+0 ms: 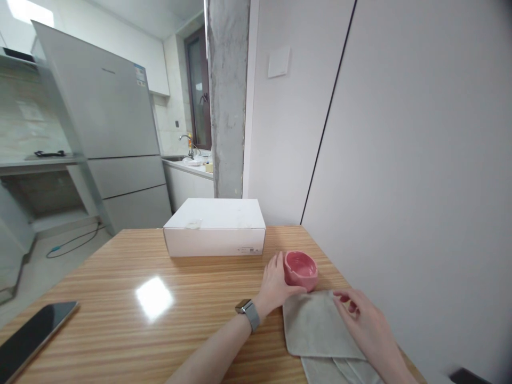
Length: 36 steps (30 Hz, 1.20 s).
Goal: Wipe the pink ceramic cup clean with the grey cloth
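Observation:
A small pink bowl with thick, uneven walls stands upright near the table's right edge. Around its left side curl the fingers of my left hand, the thumb along the front near the base. A grey cloth, folded or layered like a pouch, lies flat just in front of the bowl. My right hand is at the cloth's upper right corner, thumb and fingertips drawn together in a pinch on its edge. The fingers partly hide that corner. On my left wrist is a watch with a grey band.
A white box sits at the back of the wooden table. A dark phone lies at the left front. The white wall runs close along the table's right side. Beyond stand a grey fridge and a kitchen counter.

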Each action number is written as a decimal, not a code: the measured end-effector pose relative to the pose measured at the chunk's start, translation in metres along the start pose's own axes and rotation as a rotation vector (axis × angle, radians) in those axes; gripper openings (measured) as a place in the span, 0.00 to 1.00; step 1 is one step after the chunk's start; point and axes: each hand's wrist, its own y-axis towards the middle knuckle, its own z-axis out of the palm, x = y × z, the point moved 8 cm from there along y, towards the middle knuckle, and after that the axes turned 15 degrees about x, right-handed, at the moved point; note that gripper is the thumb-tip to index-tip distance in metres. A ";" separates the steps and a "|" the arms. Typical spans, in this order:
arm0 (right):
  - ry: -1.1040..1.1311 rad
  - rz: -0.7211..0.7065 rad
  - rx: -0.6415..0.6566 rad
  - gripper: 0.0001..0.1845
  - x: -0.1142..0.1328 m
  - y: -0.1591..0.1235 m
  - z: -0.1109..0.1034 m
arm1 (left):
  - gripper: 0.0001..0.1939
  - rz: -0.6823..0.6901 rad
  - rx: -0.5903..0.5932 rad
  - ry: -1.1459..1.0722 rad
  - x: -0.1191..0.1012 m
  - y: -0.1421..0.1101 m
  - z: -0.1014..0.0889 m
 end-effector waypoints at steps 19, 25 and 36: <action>-0.011 -0.370 0.260 0.11 0.199 -0.043 0.166 | 0.10 -0.244 -0.129 0.544 0.038 -0.203 -0.067; 0.006 -0.470 0.204 0.09 0.200 -0.049 0.163 | 0.08 -0.188 -0.140 0.603 0.038 -0.207 -0.062; 0.044 -0.488 0.192 0.11 0.202 -0.050 0.157 | 0.08 -0.118 -0.155 0.663 0.027 -0.207 -0.063</action>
